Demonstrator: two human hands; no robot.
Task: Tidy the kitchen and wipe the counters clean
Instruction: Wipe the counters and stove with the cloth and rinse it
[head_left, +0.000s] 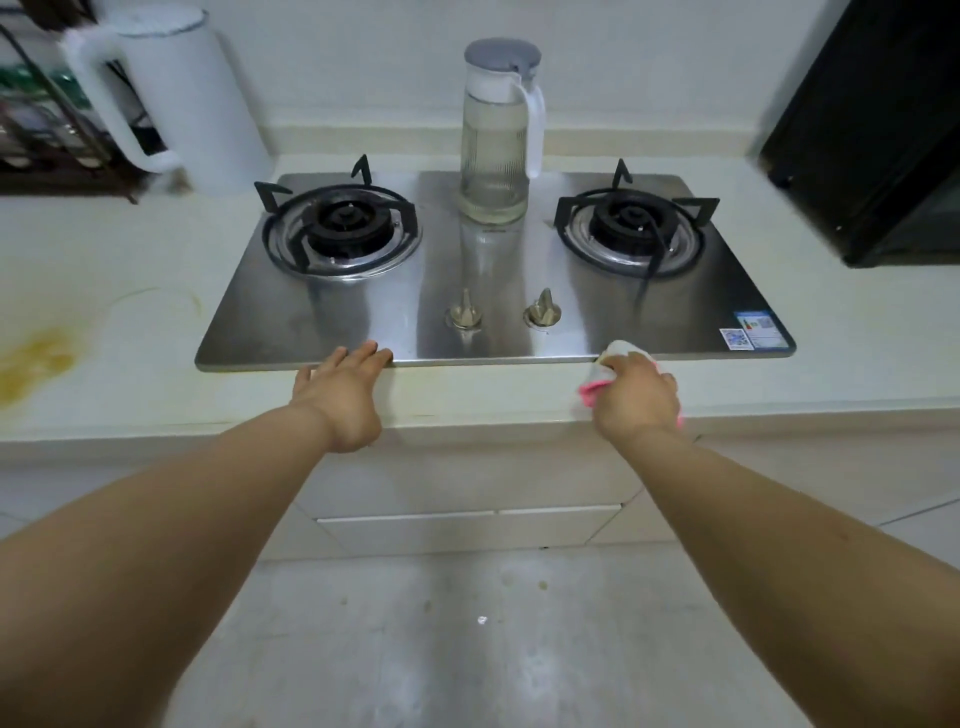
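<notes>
well, largest first, as we see it:
counter: our pale counter (156, 270) runs the full width, with a yellow stain (36, 358) at its left end and a faint ring mark beside it.
stove: a steel two-burner gas stove (363, 317) is set into the counter, with a left burner (343, 228), a right burner (631, 223) and two knobs (466, 314) near its front edge.
black appliance: a dark appliance (878, 130) stands at the far right of the counter; we cannot tell what kind it is.
kettle: a white kettle (182, 98) stands behind the stove's left corner, blurred, with a wire rack (36, 119) to its left.
jug: a clear ribbed jug (496, 135) with a grey lid stands upright on the stove between the burners, towards the back.
left hand: our left hand (337, 395) lies relaxed, its straight fingertips touching the stove's front edge left of the knobs, holding nothing.
right hand: our right hand (636, 397) is curled round the cloth, on the counter strip just in front of the stove's right half.
cloth: the pink and white cloth (602, 371) is bunched under that hand, its white end meeting the stove's front edge.
sticker: a small label sticker (753, 330) sits at the stove's front right corner.
</notes>
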